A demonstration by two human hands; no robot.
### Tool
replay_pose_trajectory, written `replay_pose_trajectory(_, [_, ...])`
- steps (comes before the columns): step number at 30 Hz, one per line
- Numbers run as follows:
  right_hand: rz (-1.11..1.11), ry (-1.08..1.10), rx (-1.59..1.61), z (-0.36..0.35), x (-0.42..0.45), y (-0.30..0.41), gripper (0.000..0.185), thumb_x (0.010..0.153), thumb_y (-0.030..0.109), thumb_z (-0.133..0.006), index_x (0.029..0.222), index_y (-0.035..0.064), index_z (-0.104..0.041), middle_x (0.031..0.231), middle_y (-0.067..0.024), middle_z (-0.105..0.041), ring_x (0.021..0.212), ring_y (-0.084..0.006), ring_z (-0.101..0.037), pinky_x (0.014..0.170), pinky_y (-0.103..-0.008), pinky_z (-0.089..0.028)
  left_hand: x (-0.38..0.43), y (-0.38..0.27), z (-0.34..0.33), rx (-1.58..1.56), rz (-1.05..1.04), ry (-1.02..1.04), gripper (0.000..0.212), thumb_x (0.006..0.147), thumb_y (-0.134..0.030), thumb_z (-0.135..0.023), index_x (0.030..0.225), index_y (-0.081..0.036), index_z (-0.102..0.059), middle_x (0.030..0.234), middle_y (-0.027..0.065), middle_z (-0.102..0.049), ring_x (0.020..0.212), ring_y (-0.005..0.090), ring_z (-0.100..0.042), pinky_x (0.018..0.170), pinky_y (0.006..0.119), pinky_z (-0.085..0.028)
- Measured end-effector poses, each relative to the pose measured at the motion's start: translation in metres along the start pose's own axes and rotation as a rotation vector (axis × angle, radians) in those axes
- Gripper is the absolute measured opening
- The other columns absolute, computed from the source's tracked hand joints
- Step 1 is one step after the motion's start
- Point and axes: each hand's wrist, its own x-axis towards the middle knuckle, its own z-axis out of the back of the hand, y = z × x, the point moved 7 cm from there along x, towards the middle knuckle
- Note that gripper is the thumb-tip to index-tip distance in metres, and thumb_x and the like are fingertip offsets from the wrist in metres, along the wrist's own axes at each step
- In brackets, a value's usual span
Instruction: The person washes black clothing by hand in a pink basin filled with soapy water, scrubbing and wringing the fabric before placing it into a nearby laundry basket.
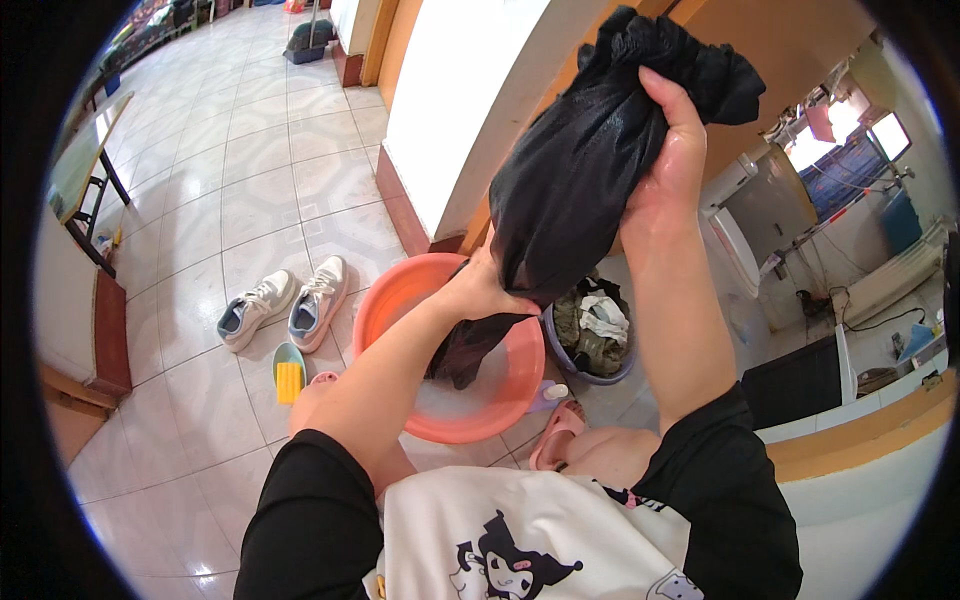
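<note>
A black cloth garment is stretched at a slant between my two hands. High up, my right hand grips its bunched, ruffled upper end, and the skin looks wet. My left hand is closed round the lower part of the garment. Its loose tail hangs over an orange-pink plastic basin that holds cloudy, sudsy water. Whether the tail touches the water, I cannot tell.
Right of the basin stands a purple tub of clothes. A white-capped lilac bottle lies between them. White sneakers, a yellow brush or sponge and a teal dish are at left. A wall corner rises beyond the basin.
</note>
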Motion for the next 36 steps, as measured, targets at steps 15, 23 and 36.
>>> replay_pose_trajectory(15, [-0.660,-0.528,0.117,0.308,-0.103,-0.207,0.037,0.079,0.027,-0.064,0.108,0.0055,-0.057,0.110,-0.0082,-0.061,0.102,-0.0245,-0.057,0.089,-0.0415,-0.046,-0.017,0.073,0.001,-1.334,0.552,-0.760,0.026,0.087,-0.020,-0.050,0.107,-0.004,-0.055,0.094,0.0088,-0.060,0.088,0.0225,-0.057,0.079,0.037,-0.048])
replay_pose_trajectory(23, [-0.987,-0.895,-0.668,0.380,-0.211,-0.324,0.077,0.081,0.044,-0.058,0.139,0.0079,-0.024,0.137,-0.0216,-0.034,0.125,-0.0344,-0.036,0.100,-0.0465,-0.031,-0.096,0.121,-0.012,0.702,0.721,-0.142,0.042,0.077,-0.014,-0.056,0.118,-0.007,-0.049,0.095,0.0135,-0.059,0.097,0.0267,-0.056,0.096,0.048,-0.032])
replay_pose_trajectory(36, [-0.782,0.622,-1.632,0.330,-0.204,-0.390,0.094,0.060,0.050,-0.076,0.138,0.0391,-0.025,0.149,-0.0138,0.006,0.135,-0.0417,0.002,0.098,-0.0692,-0.010,-0.162,0.246,-0.102,1.237,0.658,0.711,0.058,0.086,-0.018,-0.045,0.136,-0.041,-0.026,0.140,0.0101,-0.026,0.128,0.0431,-0.023,0.095,0.067,-0.025])
